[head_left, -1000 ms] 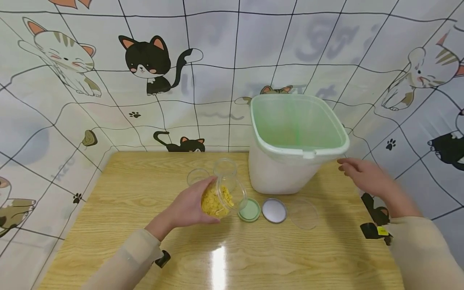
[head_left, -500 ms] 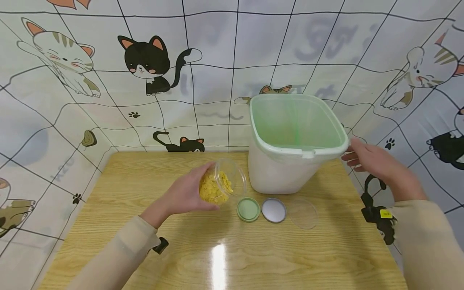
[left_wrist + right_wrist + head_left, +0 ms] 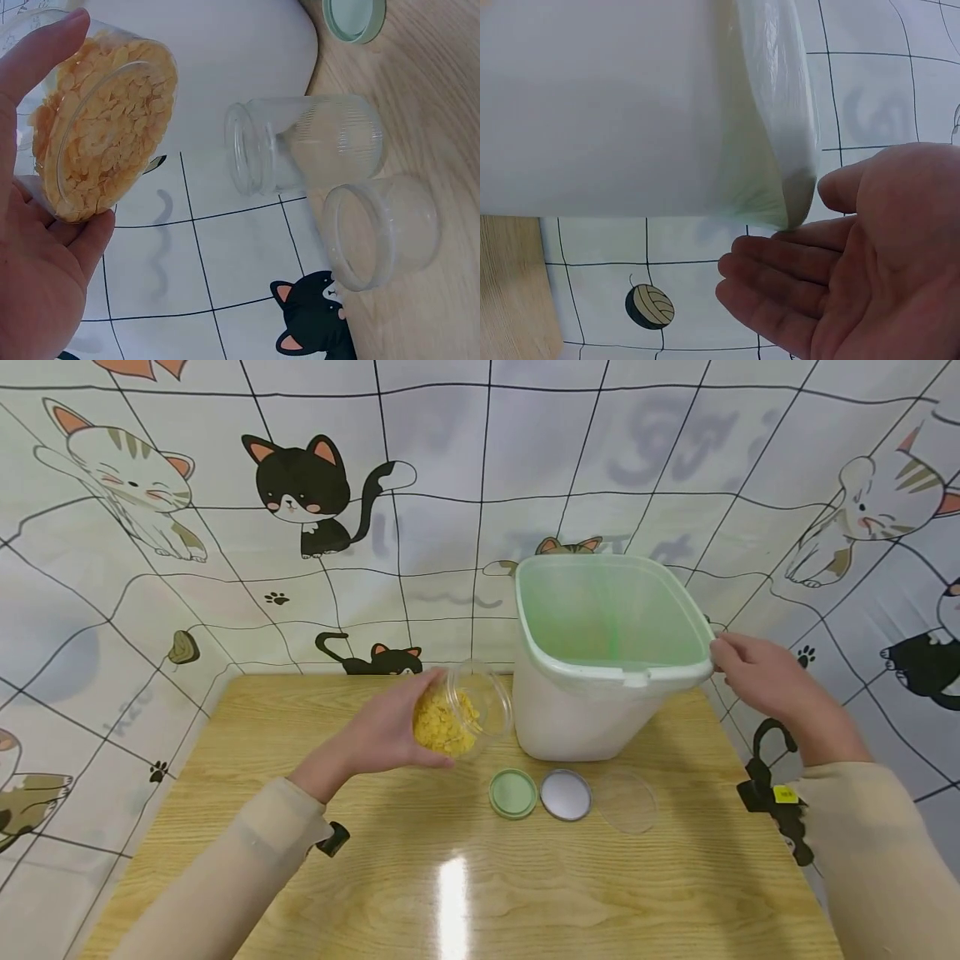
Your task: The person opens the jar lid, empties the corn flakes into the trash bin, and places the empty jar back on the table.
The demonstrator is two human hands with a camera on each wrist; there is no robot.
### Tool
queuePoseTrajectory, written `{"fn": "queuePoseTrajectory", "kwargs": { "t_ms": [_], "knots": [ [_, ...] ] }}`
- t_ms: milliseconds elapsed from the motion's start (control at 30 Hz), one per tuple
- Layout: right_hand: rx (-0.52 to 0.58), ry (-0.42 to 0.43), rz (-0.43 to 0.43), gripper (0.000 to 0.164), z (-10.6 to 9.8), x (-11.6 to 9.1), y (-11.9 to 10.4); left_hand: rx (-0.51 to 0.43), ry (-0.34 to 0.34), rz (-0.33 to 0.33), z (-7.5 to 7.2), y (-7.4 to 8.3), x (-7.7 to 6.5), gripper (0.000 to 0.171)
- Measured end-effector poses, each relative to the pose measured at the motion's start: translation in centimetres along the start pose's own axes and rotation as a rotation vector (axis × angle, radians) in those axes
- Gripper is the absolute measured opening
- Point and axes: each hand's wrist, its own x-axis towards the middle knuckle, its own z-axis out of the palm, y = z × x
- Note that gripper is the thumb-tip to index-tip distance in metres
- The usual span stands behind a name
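My left hand (image 3: 382, 727) grips a clear jar (image 3: 112, 127) of yellow flakes from its side. The jar is held above the table and tilted, its mouth facing right towards the bin. A white trash bin (image 3: 570, 727) with a pale green liner bag (image 3: 607, 618) stands at the back right of the table. At the bin's right rim, my right hand (image 3: 772, 677) pinches the edge between thumb and index finger. Its other fingers extend below the rim corner in the right wrist view.
In front of the bin lie a green lid (image 3: 513, 793), a silvery white lid (image 3: 566, 795) and a clear disc (image 3: 627, 800). A ribbed glass jar (image 3: 322, 142) and a shorter clear jar (image 3: 397, 232) stand behind my left hand. Cat-patterned sheeting (image 3: 450, 527) encloses the table.
My right hand has moved from beside the bin up to its rim and taken hold there. My left hand has carried the flake jar slightly towards the back of the table.
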Motion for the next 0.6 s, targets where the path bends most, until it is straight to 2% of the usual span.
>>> {"fn": "queuePoseTrajectory", "kwargs": {
  "t_ms": [300, 500, 600],
  "knots": [
    [-0.049, 0.031, -0.041, 0.063, 0.9, 0.0, -0.6, 0.021, -0.017, -0.034, -1.5, 0.6, 1.3, 0.118],
    [-0.068, 0.045, -0.055, 0.058, 1.2, -0.2, -1.1, 0.063, 0.008, -0.036, -2.8, 1.1, 2.2, 0.117],
    [-0.073, 0.047, -0.047, 0.062, 1.3, -0.2, -1.2, 0.071, 0.018, -0.040, -3.4, 1.3, 2.7, 0.117]
  ]
}}
